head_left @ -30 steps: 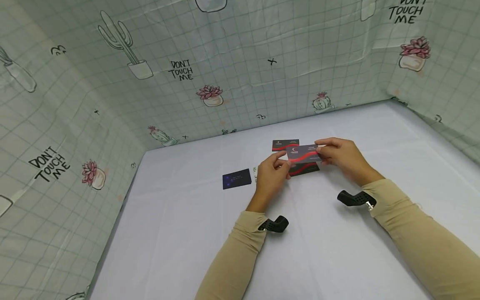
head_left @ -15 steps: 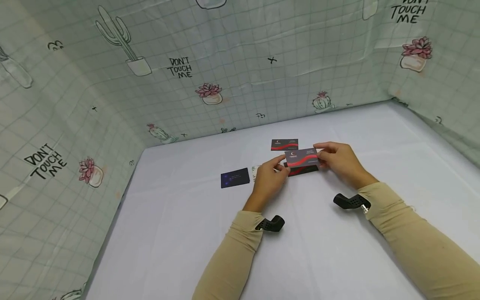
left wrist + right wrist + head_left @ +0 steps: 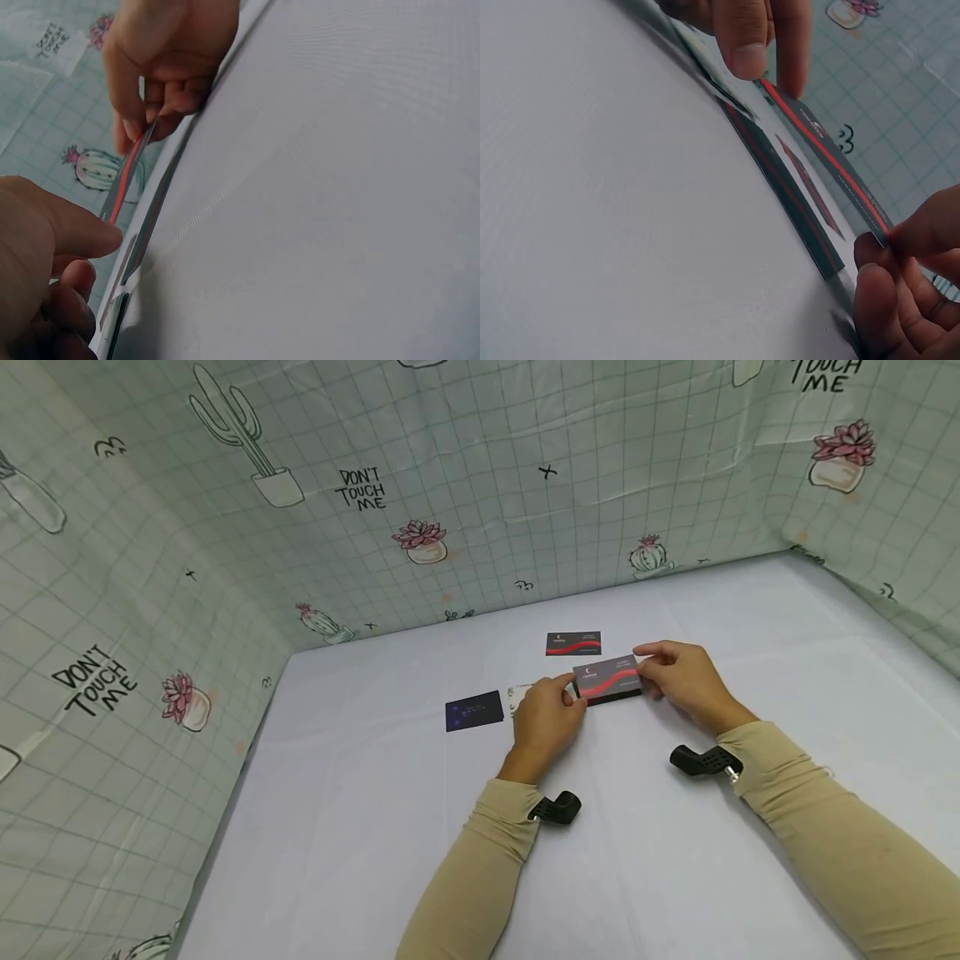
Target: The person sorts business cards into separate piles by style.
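Note:
Between my two hands a grey business card (image 3: 607,675) with a red wave is held up off the table. My left hand (image 3: 546,720) pinches its left end with thumb and forefinger; my right hand (image 3: 686,683) pinches its right end. Beneath it, a dark card (image 3: 780,187) with a red stripe lies on the white table, apart from the held one in the right wrist view. From the head, the held card covers most of that lower card. A matching black and red card (image 3: 573,644) lies just behind.
Left of my left hand lies a dark blue card (image 3: 474,712). A white patterned card (image 3: 519,697) is partly covered by that hand. A cactus-print cloth (image 3: 480,518) rises behind the white tabletop (image 3: 360,793).
The held card has come down and now lines up over the lower card, hiding more of it. Both hands keep their grip and shift slightly.

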Action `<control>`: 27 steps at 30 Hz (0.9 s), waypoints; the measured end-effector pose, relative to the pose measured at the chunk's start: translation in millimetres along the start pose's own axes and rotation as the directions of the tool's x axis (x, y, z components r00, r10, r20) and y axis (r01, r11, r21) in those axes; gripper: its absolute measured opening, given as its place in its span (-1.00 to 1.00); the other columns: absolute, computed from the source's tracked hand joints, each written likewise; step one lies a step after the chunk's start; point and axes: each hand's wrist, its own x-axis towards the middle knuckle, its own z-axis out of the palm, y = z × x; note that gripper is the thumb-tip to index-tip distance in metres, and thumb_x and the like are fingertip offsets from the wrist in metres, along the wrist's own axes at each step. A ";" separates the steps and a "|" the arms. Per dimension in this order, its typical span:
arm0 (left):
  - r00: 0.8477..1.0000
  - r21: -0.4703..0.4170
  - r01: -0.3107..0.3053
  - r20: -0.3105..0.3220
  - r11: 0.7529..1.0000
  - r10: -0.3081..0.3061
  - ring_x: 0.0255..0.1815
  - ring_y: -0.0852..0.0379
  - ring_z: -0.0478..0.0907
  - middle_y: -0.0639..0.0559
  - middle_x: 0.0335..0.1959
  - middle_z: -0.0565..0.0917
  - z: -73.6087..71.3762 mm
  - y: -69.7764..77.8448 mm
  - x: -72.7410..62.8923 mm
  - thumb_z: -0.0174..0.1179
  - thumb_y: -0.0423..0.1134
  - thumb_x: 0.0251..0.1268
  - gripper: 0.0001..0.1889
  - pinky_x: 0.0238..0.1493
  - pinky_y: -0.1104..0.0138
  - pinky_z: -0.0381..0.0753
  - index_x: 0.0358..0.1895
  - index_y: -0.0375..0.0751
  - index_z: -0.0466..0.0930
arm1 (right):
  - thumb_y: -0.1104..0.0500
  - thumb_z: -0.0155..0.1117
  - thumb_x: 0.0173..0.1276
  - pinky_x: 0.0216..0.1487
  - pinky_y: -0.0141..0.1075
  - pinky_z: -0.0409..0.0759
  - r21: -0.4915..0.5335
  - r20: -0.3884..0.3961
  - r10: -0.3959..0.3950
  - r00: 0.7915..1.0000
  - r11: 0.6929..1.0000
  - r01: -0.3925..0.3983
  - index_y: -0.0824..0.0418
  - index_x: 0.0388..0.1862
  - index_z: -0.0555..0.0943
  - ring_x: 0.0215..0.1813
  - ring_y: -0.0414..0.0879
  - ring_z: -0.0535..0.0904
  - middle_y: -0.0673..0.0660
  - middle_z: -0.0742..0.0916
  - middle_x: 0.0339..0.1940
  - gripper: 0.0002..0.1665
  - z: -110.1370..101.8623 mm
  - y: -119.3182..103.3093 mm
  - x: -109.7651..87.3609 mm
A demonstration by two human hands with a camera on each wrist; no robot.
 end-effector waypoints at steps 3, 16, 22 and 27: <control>1.000 0.067 -0.004 0.019 0.998 0.003 -0.51 0.27 0.37 0.21 -0.50 0.45 0.8 1.4 0.1 0.35 -0.11 0.29 -0.61 -0.58 0.39 0.28 0.18 -0.03 0.70 | 0.28 0.21 0.42 -0.43 -0.34 0.54 -0.030 -0.005 0.006 1.000 1.000 -0.006 0.40 0.17 0.60 -0.52 -0.16 0.56 0.18 0.71 -0.34 -0.61 1.5 -1.0 0.3; 0.999 0.271 -0.044 0.042 0.962 0.034 -0.21 0.11 0.67 0.05 -0.17 0.72 8.6 4.1 0.6 0.27 -0.04 0.37 -0.69 -0.44 0.20 0.55 0.09 0.01 0.75 | 0.25 0.19 0.45 -0.44 -0.35 0.55 -0.144 0.011 0.028 1.000 0.989 -0.026 0.34 0.12 0.63 -0.47 -0.14 0.58 0.28 0.71 -0.19 -0.68 1.5 -1.9 -0.7; 0.999 0.261 -0.045 0.036 0.964 0.037 -0.23 0.13 0.67 0.06 -0.17 0.73 8.5 3.6 0.7 0.25 -0.05 0.37 -0.71 -0.46 0.22 0.53 0.07 0.01 0.77 | 0.20 0.21 0.45 -0.47 -0.33 0.54 -0.199 -0.012 0.018 1.000 0.980 -0.020 0.34 0.09 0.64 -0.45 -0.13 0.58 0.25 0.74 -0.22 -0.68 0.9 -1.6 -1.5; 0.999 0.255 -0.049 0.013 0.966 0.047 -0.28 0.13 0.67 0.08 -0.22 0.73 7.9 2.7 0.4 0.25 -0.08 0.36 -0.74 -0.50 0.23 0.49 0.02 0.01 0.79 | 0.17 0.21 0.43 -0.48 -0.35 0.52 -0.244 -0.022 0.003 1.000 0.970 -0.008 0.32 0.05 0.66 -0.42 -0.15 0.57 0.17 0.75 -0.33 -0.68 0.3 -2.4 -2.8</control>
